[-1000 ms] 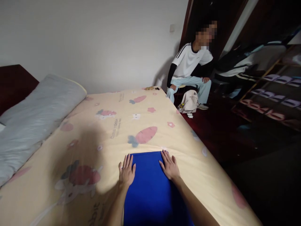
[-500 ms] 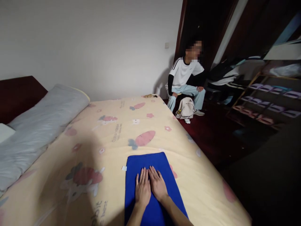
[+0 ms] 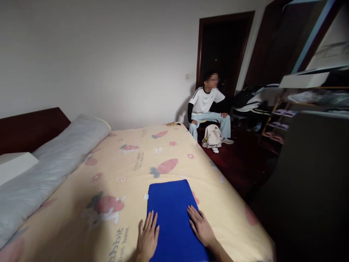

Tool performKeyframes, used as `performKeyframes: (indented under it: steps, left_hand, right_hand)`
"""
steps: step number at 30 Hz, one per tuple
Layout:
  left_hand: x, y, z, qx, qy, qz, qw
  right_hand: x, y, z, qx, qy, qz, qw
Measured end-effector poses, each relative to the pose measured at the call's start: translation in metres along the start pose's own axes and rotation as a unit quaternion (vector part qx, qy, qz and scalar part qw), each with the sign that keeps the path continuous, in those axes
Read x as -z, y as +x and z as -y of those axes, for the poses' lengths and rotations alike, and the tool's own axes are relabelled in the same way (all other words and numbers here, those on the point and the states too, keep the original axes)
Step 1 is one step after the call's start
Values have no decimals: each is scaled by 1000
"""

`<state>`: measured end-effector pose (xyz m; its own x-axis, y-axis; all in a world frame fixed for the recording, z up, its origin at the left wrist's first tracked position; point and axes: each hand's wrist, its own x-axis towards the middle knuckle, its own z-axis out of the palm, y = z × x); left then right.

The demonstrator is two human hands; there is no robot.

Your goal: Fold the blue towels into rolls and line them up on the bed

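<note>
A blue folded cloth (image 3: 171, 211) lies flat on the bed, its near end running out of the bottom of the view. A small white tag (image 3: 146, 197) sticks out from its left edge. My left hand (image 3: 148, 234) rests over the cloth's left edge, fingers stretched out and partly on the bedsheet. Across from it, my right hand (image 3: 201, 225) lies on the right edge with its fingers spread. Neither hand grips anything; both are open.
The bed has a yellow sheet (image 3: 141, 153) printed with carrots and rabbits. A long grey pillow (image 3: 62, 156) lies at the left, near a white box (image 3: 16, 165). Beyond the bed sits a person (image 3: 207, 102) behind a white backpack (image 3: 212, 136). A shoe rack (image 3: 278, 125) stands at right.
My hands have moved apart, from side by side on the middle of the cloth to its left and right edges, and nearer to me. The camera view has tilted up.
</note>
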<state>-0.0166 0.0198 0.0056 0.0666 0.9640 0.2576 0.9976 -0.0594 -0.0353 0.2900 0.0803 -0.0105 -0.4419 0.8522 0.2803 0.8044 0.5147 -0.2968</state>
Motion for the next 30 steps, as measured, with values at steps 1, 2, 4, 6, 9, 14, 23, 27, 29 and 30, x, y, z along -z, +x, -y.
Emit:
performKeyframes:
  steps: [1, 2, 4, 6, 9, 14, 23, 27, 29, 30]
  left_hand:
    - [2, -2, -1, 0, 6, -7, 1000]
    - [4, -5, -4, -2, 10, -16, 1000]
    - [5, -10, -17, -12, 9, -30, 999]
    - [3, -17, -36, -29, -4, -33, 999]
    - [-5, -31, -62, -40, -19, -26, 999]
    - [-2, -52, -58, -44, -39, -8, 998]
    - [14, -73, -9, 30, -75, 69, 994]
    - [12, -68, -21, 90, -64, 60, 992]
    - [11, -63, -38, 113, -67, 38, 991]
    - [10, -62, -49, 96, -85, 31, 991]
  right_hand:
    - [2, 2, 5, -9, -6, -1, 1000]
    - [2, 4, 14, -18, -11, -4, 1000]
    - [0, 7, 41, -19, -10, -5, 1000]
    - [-6, 4, 72, 8, 7, 8, 1000]
    - [-14, -8, 108, 59, 41, 40, 997]
    - [-9, -30, 105, 54, 44, 43, 997]
    - [2, -71, 23, -17, 39, -18, 999]
    - [9, -74, 19, -43, 58, 15, 997]
    - [12, -72, 32, -62, 60, 23, 996]
    - [13, -71, 43, -60, 65, 29, 996]
